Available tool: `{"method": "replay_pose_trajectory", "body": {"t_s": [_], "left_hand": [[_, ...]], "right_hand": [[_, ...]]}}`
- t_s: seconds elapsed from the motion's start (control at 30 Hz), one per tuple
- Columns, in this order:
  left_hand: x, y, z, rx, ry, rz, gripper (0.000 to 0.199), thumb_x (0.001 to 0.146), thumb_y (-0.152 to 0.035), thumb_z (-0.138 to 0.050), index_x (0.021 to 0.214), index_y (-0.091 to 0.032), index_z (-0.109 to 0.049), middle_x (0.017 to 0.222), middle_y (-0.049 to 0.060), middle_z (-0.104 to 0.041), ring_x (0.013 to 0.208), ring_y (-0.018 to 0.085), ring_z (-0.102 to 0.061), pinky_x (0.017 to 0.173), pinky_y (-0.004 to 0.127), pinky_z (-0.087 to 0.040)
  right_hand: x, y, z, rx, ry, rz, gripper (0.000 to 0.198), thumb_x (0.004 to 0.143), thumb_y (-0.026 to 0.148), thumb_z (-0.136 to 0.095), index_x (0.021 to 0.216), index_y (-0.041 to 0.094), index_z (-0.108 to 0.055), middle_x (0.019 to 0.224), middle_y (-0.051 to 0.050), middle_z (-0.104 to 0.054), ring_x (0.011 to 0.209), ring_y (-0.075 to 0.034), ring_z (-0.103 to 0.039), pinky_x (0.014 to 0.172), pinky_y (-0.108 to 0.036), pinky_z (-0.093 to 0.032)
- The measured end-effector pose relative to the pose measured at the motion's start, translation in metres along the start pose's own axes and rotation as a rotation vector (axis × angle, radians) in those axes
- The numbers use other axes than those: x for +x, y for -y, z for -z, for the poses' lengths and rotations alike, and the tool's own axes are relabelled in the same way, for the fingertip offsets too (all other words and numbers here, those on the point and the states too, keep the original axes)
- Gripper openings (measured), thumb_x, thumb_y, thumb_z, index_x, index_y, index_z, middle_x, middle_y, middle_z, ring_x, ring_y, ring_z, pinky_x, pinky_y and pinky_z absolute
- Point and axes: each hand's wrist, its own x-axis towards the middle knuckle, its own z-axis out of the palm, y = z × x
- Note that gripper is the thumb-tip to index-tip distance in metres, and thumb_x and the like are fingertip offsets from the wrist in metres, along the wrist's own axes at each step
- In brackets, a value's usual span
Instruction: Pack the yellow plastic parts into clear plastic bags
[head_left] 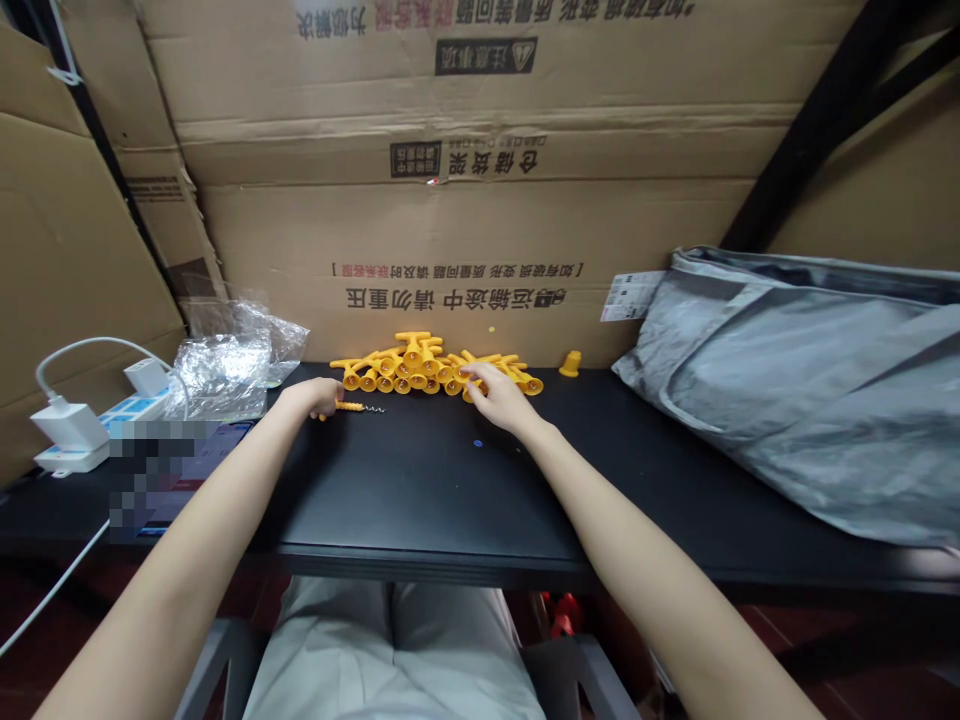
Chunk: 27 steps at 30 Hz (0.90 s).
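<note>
Yellow corkscrew [349,406] pinched in the left hand [313,397], fingers curled, metal spiral [375,409] pointing right, near the pile of yellow bell-ended pieces [412,362]. Right hand [496,396] is part-open at the pile, can't tell if it's gripping one; go light so nothing rolls across the black table [420,490].

There is one bare-spiral corkscrew [349,406], one lone yellow bell-shaped cup [571,363], and over a dozen heaped yellow T-handled corkscrews [412,359], overlapping too much to count exactly. There are two white chargers [71,429], one power strip [133,411], one gray bag [817,385].
</note>
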Motion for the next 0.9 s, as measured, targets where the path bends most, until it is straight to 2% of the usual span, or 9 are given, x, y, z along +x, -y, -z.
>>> {"method": "replay_pose_trajectory", "body": {"t_s": [0.07, 0.13, 0.27, 0.33, 0.47, 0.6, 0.73, 0.9], "left_hand": [[-0.009, -0.008, -0.002, -0.066, 0.032, -0.038, 0.041, 0.067, -0.015, -0.057, 0.108, -0.019, -0.055, 0.081, 0.005, -0.069, 0.055, 0.015, -0.059, 0.054, 0.025, -0.046], [-0.014, -0.013, -0.007, -0.112, 0.0, -0.079, 0.034, 0.071, -0.021, -0.056, 0.105, -0.019, -0.055, 0.083, 0.005, -0.069, 0.055, 0.014, -0.058, 0.053, 0.024, -0.045], [-0.011, -0.017, -0.021, -0.149, -0.222, -0.186, 0.023, 0.076, -0.028, -0.051, 0.097, -0.02, -0.057, 0.087, 0.005, -0.069, 0.073, 0.016, -0.063, 0.065, 0.024, -0.046], [-0.007, -0.016, -0.029, -0.137, -0.31, -0.178, 0.025, 0.077, -0.032, -0.05, 0.097, -0.021, -0.058, 0.09, 0.005, -0.069, 0.082, 0.019, -0.064, 0.069, 0.026, -0.045], [-0.001, -0.013, -0.038, -0.132, -0.382, -0.153, 0.029, 0.076, -0.039, -0.049, 0.098, -0.023, -0.059, 0.096, 0.007, -0.068, 0.088, 0.024, -0.064, 0.071, 0.029, -0.045], [0.002, -0.012, -0.041, -0.172, -0.403, -0.137, 0.03, 0.074, -0.04, -0.05, 0.098, -0.024, -0.06, 0.095, 0.006, -0.068, 0.088, 0.024, -0.064, 0.07, 0.029, -0.045], [0.002, -0.014, -0.042, -0.181, -0.417, -0.138, 0.03, 0.075, -0.04, -0.05, 0.098, -0.024, -0.06, 0.096, 0.006, -0.068, 0.088, 0.025, -0.064, 0.071, 0.03, -0.045], [0.002, -0.017, -0.042, -0.178, -0.415, -0.145, 0.029, 0.074, -0.039, -0.052, 0.098, -0.025, -0.06, 0.093, 0.005, -0.07, 0.088, 0.023, -0.064, 0.071, 0.028, -0.045]], "right_hand": [[-0.001, -0.001, -0.001, 0.001, 0.0, -0.01, 0.026, 0.083, 0.022, -0.045, 0.103, 0.019, -0.061, 0.107, -0.011, -0.063, 0.102, -0.024, -0.06, 0.091, -0.045, -0.046], [-0.001, -0.001, -0.002, 0.001, -0.004, -0.017, 0.026, 0.083, 0.023, -0.045, 0.102, 0.019, -0.062, 0.106, -0.011, -0.064, 0.098, -0.023, -0.061, 0.09, -0.044, -0.047], [0.001, -0.005, -0.001, -0.009, -0.054, -0.053, 0.025, 0.082, 0.022, -0.044, 0.098, 0.019, -0.063, 0.1, -0.01, -0.066, 0.086, -0.021, -0.063, 0.084, -0.04, -0.049], [0.005, -0.013, 0.004, -0.035, -0.129, -0.117, 0.024, 0.08, 0.022, -0.045, 0.095, 0.019, -0.064, 0.097, -0.009, -0.067, 0.084, -0.021, -0.063, 0.082, -0.039, -0.05], [0.012, -0.046, 0.023, -0.077, -0.302, -0.351, 0.025, 0.077, 0.022, -0.045, 0.09, 0.016, -0.066, 0.095, -0.01, -0.068, 0.082, -0.021, -0.063, 0.082, -0.039, -0.049], [0.012, -0.095, 0.048, -0.156, -0.355, -0.709, 0.033, 0.073, 0.017, -0.046, 0.099, 0.012, -0.065, 0.097, -0.013, -0.067, 0.091, -0.023, -0.062, 0.088, -0.038, -0.046], [-0.001, -0.139, 0.06, -0.301, -0.223, -0.935, 0.045, 0.071, 0.018, -0.051, 0.113, 0.008, -0.062, 0.117, -0.019, -0.056, 0.109, -0.027, -0.055, 0.097, -0.037, -0.04], [-0.012, -0.17, 0.059, -0.351, -0.156, -1.083, 0.045, 0.074, 0.034, -0.053, 0.117, 0.023, -0.061, 0.131, -0.015, -0.046, 0.127, -0.034, -0.038, 0.099, -0.05, -0.036]]}}
